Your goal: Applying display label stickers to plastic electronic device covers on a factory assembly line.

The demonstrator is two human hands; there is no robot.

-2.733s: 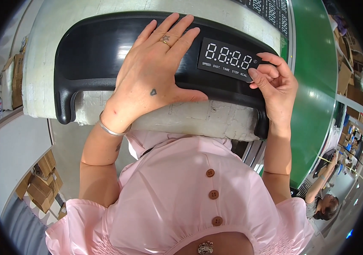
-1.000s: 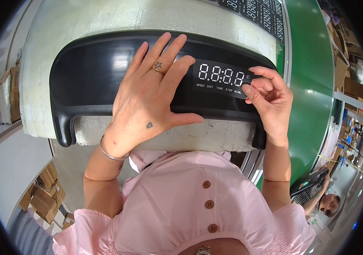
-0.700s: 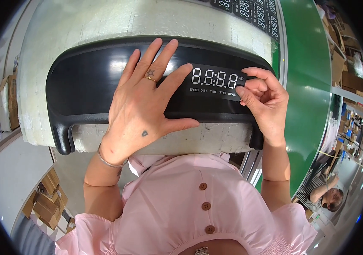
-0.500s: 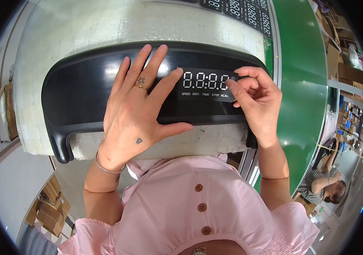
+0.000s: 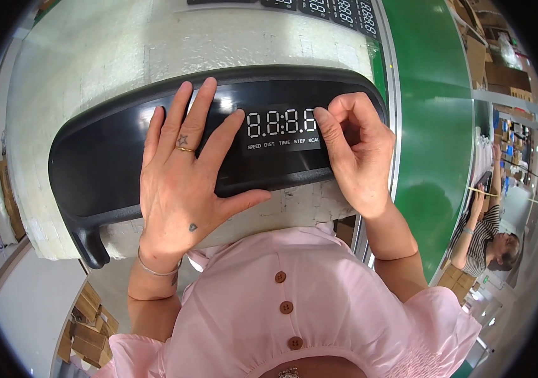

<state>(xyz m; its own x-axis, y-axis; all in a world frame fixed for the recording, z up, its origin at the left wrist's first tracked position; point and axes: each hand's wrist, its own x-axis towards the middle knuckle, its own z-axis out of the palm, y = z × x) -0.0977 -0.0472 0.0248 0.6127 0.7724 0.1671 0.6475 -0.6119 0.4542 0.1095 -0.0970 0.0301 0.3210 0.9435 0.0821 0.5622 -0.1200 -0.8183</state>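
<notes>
A long black curved console panel (image 5: 98, 154) lies across the bench, its rounded leg pointing toward me at the left. My left hand (image 5: 177, 179) rests flat on its middle, fingers spread, with the index fingertip at the left edge of a dark display sticker (image 5: 280, 131). White segment digits and small lettering show on this sticker. At its right end, my right hand (image 5: 360, 154) is closed, thumb and index finger pinching the sticker's edge. The thumb covers the last part of the digits. Whether that edge is lifted off the panel cannot be made out.
White foam sheeting (image 5: 105, 75) covers the bench beneath the panel. Several similar display stickers (image 5: 319, 9) lie at the far edge. Beyond the bench's metal edge (image 5: 390, 126), green floor (image 5: 429, 145) runs along the right. A co-worker (image 5: 486, 236) sits farther right, near cardboard boxes.
The panel and both hands have shifted left in the view, and the panel lies more tilted. My right thumb now covers more of the sticker's right end. The co-worker's arms have moved.
</notes>
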